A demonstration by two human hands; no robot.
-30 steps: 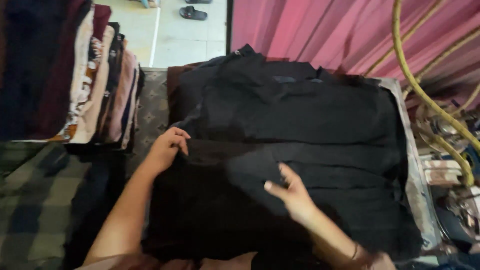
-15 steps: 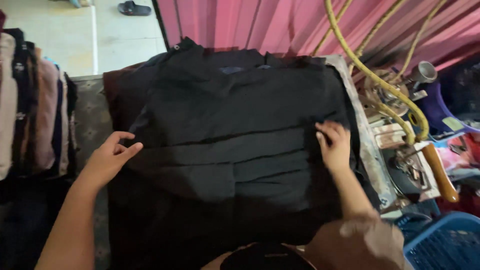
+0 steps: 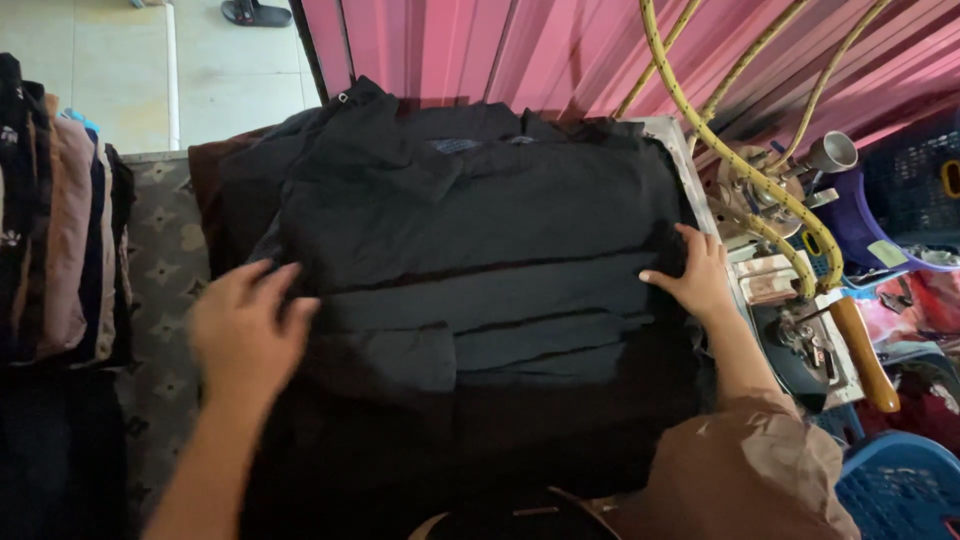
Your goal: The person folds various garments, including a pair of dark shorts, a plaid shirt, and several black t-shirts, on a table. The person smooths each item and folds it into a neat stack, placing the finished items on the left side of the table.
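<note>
Two bare hands rest flat, fingers spread, on one black garment (image 3: pixel 470 290) lying mid-frame: left hand (image 3: pixel 245 335) at nine o'clock, blurred, now further onto the cloth than before; right hand (image 3: pixel 695 275) at three o'clock, hardly shifted. One stack of folded clothes (image 3: pixel 55 210) stands at nine o'clock; two yellow hoses (image 3: pixel 735 165) cross at two o'clock.

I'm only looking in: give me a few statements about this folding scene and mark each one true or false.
1. Both hands rest on the black garment. True: the left hand is on its left edge, the right hand on its right edge.
2. The garment is white. False: it is black.
3. A stack of folded clothes sits to the left. True.
4. The wall behind is green. False: it is pink and ribbed.
5. A yellow hose runs along the right side. True.
6. The right hand grips the wooden handle. False: it lies flat on the garment, apart from the handle.
</note>
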